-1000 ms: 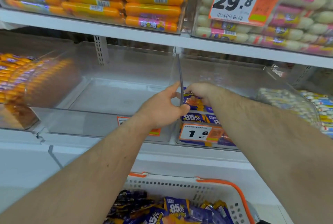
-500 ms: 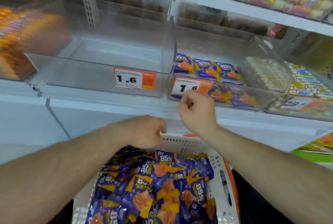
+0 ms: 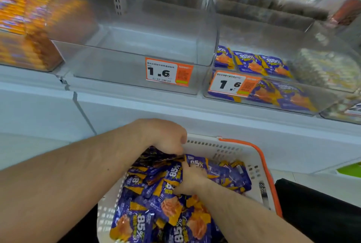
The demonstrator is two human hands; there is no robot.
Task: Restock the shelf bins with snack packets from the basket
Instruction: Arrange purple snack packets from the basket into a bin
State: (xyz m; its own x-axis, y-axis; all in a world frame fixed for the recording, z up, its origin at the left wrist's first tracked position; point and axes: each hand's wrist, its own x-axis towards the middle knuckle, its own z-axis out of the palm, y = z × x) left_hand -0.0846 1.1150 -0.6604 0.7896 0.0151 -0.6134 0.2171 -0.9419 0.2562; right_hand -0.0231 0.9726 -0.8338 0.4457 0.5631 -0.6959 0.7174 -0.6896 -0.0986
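A white basket [image 3: 224,145] with an orange handle sits low in the middle, heaped with purple and orange snack packets [image 3: 154,203] marked 85%. My left hand [image 3: 164,137] is at the basket's far edge, its fingers curled down onto dark packets; the fingertips are hidden. My right hand [image 3: 192,179] is dug into the middle of the heap and grips packets. Above, a clear shelf bin [image 3: 136,51] with a 1.6 price tag [image 3: 169,72] holds nothing. The clear bin to its right [image 3: 273,110] holds a few of the same packets [image 3: 254,63].
A bin of orange packets [image 3: 29,33] stands at the left of the shelf, and a bin of pale packets [image 3: 328,69] at the right. The white shelf front [image 3: 175,110] runs between bins and basket. A dark thing [image 3: 322,213] lies right of the basket.
Both hands have come down from the right bin and shelf edge into the basket and now grip packets. The view has tilted downward.
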